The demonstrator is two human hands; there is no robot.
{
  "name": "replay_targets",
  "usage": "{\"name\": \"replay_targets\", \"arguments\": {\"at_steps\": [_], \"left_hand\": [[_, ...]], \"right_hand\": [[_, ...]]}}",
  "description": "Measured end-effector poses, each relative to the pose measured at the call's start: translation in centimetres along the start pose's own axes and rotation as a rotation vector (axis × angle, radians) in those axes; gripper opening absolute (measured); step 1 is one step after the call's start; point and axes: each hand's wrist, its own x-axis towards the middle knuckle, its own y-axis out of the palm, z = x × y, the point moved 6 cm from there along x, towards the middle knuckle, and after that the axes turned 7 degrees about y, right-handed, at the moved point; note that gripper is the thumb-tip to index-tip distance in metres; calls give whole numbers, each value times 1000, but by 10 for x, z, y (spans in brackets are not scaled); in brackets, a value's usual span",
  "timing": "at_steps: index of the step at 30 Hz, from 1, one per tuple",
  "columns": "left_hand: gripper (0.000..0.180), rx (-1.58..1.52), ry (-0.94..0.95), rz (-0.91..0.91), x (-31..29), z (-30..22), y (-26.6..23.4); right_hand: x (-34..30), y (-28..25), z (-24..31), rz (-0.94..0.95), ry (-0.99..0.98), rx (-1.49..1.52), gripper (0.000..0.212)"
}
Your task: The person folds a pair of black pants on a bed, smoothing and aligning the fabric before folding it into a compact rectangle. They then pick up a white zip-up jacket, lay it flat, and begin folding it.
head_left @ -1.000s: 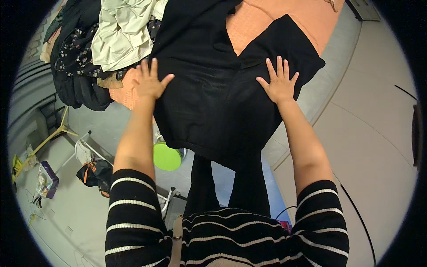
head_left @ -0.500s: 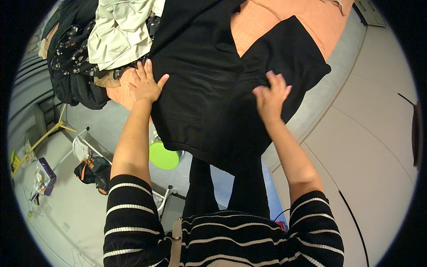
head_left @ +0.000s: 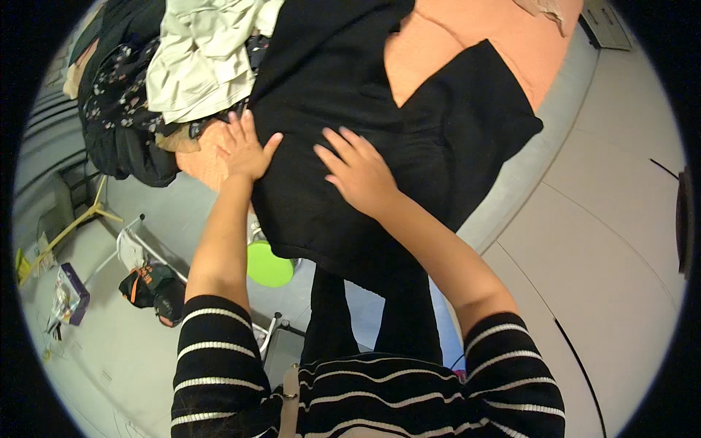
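Note:
A black garment (head_left: 328, 212) lies spread over the edge of a bed, with one part running away from me and a shorter part angling out to the right. Whether it is a top or trousers I cannot tell. My left hand (head_left: 250, 152) rests with spread fingers at the garment's left edge, partly on the peach sheet. Over the middle of the cloth, my right hand (head_left: 361, 175) is palm down with its fingers stretched out. Neither hand grips the fabric. The near hem hangs in front of my legs.
Beyond my left hand are a cream garment (head_left: 197, 66) and a heap of dark floral clothes (head_left: 124, 109) on the peach sheet (head_left: 467, 29). A green round stool seat (head_left: 270, 264), a white metal frame (head_left: 153, 250) and a dark bag (head_left: 150, 285) stand lower left.
My right hand has swept left from the garment's right part to its middle. My left hand stays at the left edge. The garment lies nearly as before.

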Motion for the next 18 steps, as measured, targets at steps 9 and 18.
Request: {"name": "replay_targets", "arguments": {"at_steps": [9,18], "left_hand": [[96,22,-15,123,4,15,13],[95,60,-31,142,5,10,14]], "right_hand": [[8,-92,-136,-7,382,-588,48],[-97,-182,-248,-305,791,-788,62]]}}
